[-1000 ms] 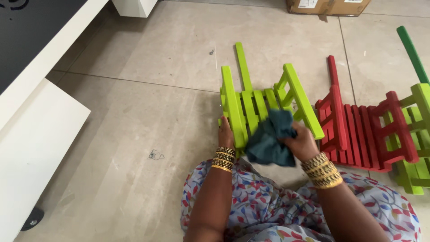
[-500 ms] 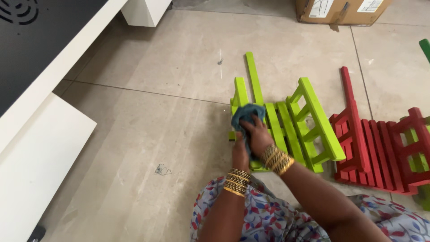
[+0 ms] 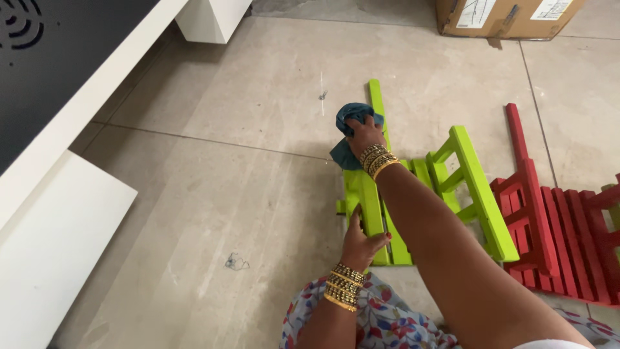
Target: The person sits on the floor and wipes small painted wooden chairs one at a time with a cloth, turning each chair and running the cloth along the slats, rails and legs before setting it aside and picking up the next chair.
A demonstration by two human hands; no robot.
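With your right hand [image 3: 363,134] fisted on the cloth [image 3: 347,123] at the leg's end and your left hand [image 3: 361,242] only half-curled on the green chair [image 3: 452,187], hard wiping could skid it.

Red chair [image 3: 555,232] — cardboard box [image 3: 504,16] beyond

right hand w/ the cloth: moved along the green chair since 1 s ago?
Yes. The right hand with the blue cloth went from the green chair's slatted seat out along its leg, away from the person.

A grey tiled floor [image 3: 213,194] is seen. Laid directly on it are a green slatted chair [image 3: 452,187], a red slatted chair [image 3: 555,232], a cardboard box [image 3: 504,16] and white furniture [image 3: 64,245].
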